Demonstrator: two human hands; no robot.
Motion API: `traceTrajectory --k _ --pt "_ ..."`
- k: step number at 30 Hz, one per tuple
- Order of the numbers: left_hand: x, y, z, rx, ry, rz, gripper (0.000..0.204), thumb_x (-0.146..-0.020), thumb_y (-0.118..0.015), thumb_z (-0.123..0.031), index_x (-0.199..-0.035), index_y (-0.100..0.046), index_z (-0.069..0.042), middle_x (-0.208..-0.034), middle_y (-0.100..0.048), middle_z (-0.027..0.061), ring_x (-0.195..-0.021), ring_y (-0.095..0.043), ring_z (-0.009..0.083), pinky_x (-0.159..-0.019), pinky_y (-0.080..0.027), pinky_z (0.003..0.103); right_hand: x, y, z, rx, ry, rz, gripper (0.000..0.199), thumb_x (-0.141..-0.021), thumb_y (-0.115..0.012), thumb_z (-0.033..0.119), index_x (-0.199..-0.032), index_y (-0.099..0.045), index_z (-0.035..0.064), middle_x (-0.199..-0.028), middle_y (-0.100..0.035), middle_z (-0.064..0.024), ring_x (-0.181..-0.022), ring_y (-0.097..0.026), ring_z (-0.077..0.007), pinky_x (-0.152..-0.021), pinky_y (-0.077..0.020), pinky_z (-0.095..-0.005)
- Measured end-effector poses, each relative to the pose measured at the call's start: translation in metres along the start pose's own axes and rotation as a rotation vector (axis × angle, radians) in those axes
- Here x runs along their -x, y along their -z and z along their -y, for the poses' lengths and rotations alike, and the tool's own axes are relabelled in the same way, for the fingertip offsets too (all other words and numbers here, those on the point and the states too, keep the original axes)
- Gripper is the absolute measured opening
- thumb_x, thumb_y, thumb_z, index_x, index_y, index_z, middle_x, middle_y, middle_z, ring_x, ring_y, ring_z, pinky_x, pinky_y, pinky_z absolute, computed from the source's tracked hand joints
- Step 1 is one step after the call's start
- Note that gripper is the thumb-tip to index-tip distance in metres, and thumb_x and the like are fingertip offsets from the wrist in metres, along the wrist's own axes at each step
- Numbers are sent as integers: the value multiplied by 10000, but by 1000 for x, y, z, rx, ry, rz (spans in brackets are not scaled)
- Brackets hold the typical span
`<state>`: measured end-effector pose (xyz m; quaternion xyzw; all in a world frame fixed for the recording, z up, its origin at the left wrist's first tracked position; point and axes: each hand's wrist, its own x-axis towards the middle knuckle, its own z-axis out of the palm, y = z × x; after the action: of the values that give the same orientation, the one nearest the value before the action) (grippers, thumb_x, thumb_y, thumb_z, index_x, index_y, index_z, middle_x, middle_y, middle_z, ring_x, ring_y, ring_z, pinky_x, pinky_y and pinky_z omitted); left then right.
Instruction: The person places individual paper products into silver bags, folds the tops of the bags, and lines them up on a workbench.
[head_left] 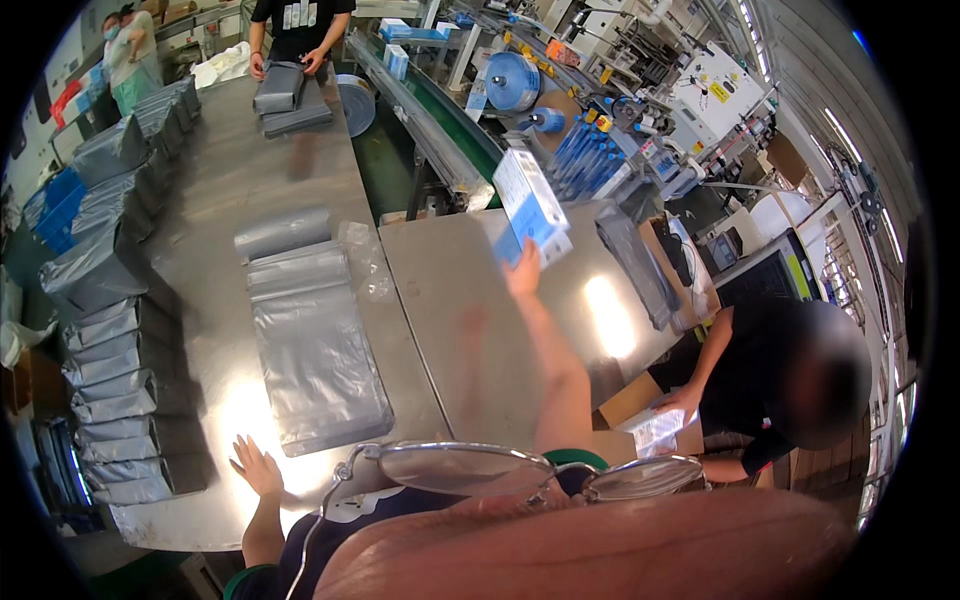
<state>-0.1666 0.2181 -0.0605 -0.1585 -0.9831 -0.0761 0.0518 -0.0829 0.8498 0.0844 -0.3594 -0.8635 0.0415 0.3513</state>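
Note:
My right hand reaches forward over the metal table and grips the near end of a blue and white cardboard box, which stands tilted by the conveyor's end. Down at the near left, my left hand rests on the table with its fingers spread and nothing in it. Just beyond it lies a flat pile of grey plastic bags. A folded grey bag sits at that pile's far end, and crumpled clear plastic lies beside it.
Grey bags in a long row line the table's left edge. A green conveyor runs beyond the table. At the right, a co-worker handles a package over an open carton. Another person holds grey bags at the far end.

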Motion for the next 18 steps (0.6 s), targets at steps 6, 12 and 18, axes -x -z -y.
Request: traceTrajectory --k 6,12,18 --pt "7 -4 15 48 -18 -106 494 -815 -267 -312 -1240 -254 -59 -1312 -190 115 -1215 -155 279 -971 -62 472 -94 18 -53 429 -398 238 942 -543 -697 340 -1266 -150 86 -1226 -288 -217 -1169 -238 -322 -946 -237 -395" --pt "17 19 20 6 80 178 504 -799 -308 -295 -1242 -262 -59 -1292 -231 148 -1210 -166 298 -958 -51 494 -84 24 -77 586 -682 551 1025 -466 -716 299 -1276 -112 125 -1135 -405 -200 -1031 -425 -300 -865 -322 -388" --pt "-39 37 13 330 127 22 195 -688 -499 -138 -824 -532 -3 -910 -514 174 -840 -482 313 -734 -394 364 -44 35 -59 -596 -441 364 840 -507 -616 -22 -1242 -213 34 -1029 -452 -207 -903 -483 -252 -732 -420 -324"
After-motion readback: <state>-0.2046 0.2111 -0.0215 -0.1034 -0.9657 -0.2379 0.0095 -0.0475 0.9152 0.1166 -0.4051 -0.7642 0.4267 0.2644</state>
